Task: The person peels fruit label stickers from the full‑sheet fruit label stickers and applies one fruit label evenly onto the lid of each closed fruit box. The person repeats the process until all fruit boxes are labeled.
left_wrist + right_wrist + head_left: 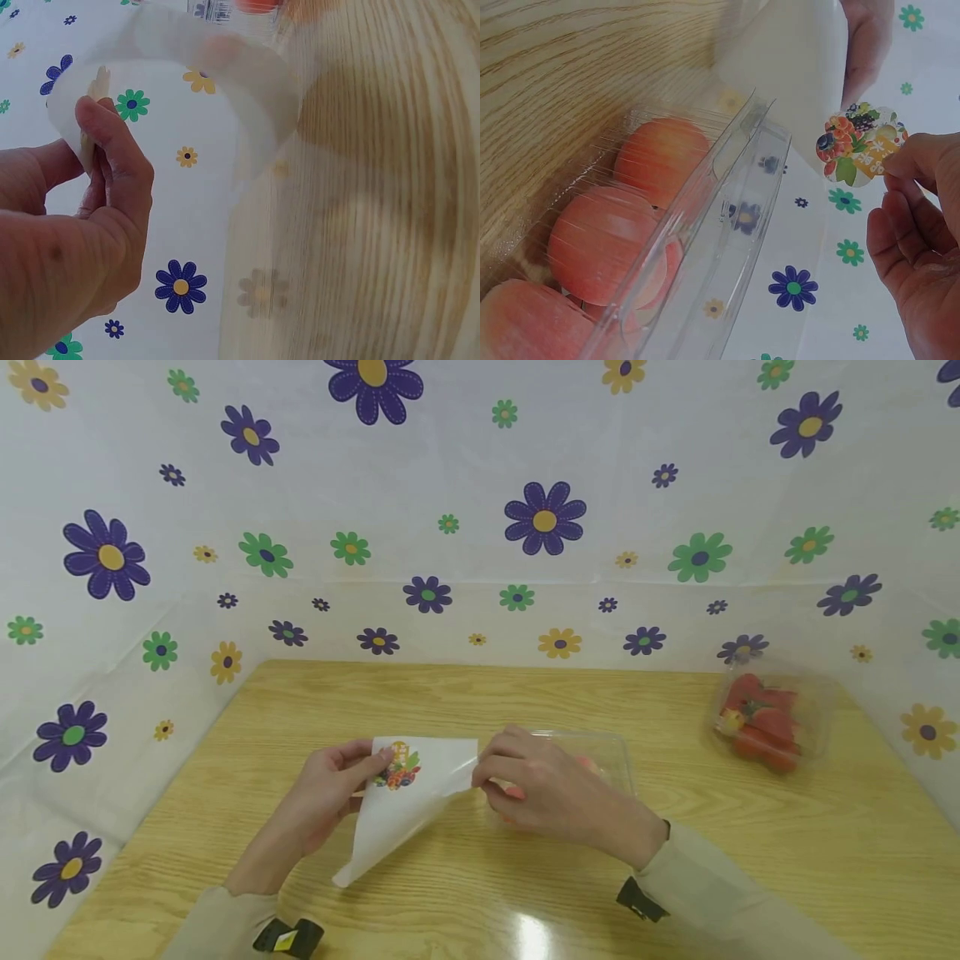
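Observation:
My left hand (pixel 326 789) pinches a white backing sheet (pixel 401 818) above the table, its thumb over a round fruit-printed sticker (pixel 400 766) near the top left corner. The sheet's lower edge curls downward. My right hand (pixel 558 789) is at the sheet's right side. In the right wrist view, its thumb and finger pinch the edge of a round fruit sticker (pixel 855 150); whether this sticker is fully off the sheet, I cannot tell. Below the right hand stands a clear plastic box (pixel 621 760) with several red-pink apples (pixel 607 244), partly hidden by that hand in the head view.
A second clear box (pixel 817 706) with red fruit (pixel 772 731) stands at the table's back right. The wooden table (pixel 420 693) is bounded by a flower-patterned white cloth (pixel 480 552) at the back and sides.

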`<state>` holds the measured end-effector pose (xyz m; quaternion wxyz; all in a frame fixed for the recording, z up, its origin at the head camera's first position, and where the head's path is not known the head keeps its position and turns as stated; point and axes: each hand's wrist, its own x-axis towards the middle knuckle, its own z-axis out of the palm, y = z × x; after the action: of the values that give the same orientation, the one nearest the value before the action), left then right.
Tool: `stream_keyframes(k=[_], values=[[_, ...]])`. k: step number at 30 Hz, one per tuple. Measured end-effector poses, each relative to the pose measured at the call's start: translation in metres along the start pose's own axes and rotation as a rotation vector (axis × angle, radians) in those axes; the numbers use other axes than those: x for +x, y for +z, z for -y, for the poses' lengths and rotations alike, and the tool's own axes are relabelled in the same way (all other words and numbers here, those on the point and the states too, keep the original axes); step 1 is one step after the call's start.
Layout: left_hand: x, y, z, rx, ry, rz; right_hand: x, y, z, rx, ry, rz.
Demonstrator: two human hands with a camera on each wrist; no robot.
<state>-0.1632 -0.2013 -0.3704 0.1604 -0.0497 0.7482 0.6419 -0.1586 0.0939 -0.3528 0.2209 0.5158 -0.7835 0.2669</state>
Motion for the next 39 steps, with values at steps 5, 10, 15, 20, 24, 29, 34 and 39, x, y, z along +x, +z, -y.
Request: stream_keyframes(k=[5,10,15,20,24,29,34,39], values=[[0.003,-0.004,0.002,0.012,0.005,0.001,-0.001,-0.003,0.000,0.007,0.030,0.002],[0.009,-0.009,0.003,0.034,-0.014,-0.017,-0.003,-0.011,-0.001,0.063,0.107,0.005],[0.016,-0.016,0.005,0.038,-0.052,-0.030,-0.002,-0.032,-0.006,0.168,0.254,0.009],[0.020,-0.023,0.010,-0.066,-0.090,0.026,-0.004,-0.058,-0.013,0.204,0.492,0.090],[0.024,-0.026,0.012,-0.171,-0.121,0.073,-0.007,-0.073,-0.022,0.229,0.660,0.195],[0.031,-0.032,0.019,-0.182,-0.142,0.095,-0.012,-0.079,-0.028,0.283,0.685,0.263],[0.038,-0.035,0.028,0.010,-0.162,0.051,-0.013,-0.079,-0.031,0.299,0.686,0.300],[0.043,-0.037,0.028,0.187,-0.164,-0.052,-0.012,-0.079,-0.034,0.301,0.728,0.331]])
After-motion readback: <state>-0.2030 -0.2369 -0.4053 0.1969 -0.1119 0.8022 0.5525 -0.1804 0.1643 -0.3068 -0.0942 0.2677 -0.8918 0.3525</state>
